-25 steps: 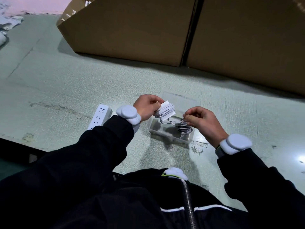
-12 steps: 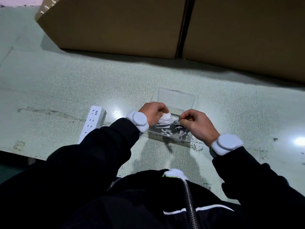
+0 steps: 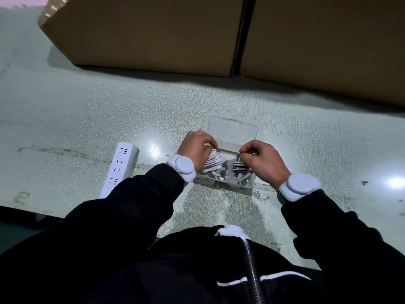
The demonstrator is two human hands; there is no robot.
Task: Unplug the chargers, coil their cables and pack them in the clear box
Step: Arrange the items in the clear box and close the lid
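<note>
1. Fingers of the left hand are curled down over a white charger with its cable wound around it, pressing it into the left end of the clear box. The grip looks closed on the bundle, though the fingertips themselves are hidden behind the knuckles.
2. Left of that hand, a white power strip lies on the bench; no plug shows in the sockets I can see, so the unplugging seems done.
3. Packing is the step in hand. Both bundles sit inside the box walls, the white one to the left and a darker coil to the right, close together.
4. Beyond the hands, the clear lid lies open and flat on the bench, just behind the box.
5. On the right, the right hand pinches something thin at the top of the darker coil; whether it is a cable end or a tie I cannot tell.
6. Next, I judge, the loose ends want tucking below the rim, then both hands let go and swing the lid over. A cable springing up would likely stop it closing.
7. Behind, two large cardboard boxes stand well apart from the work and hinder nothing.
</note>
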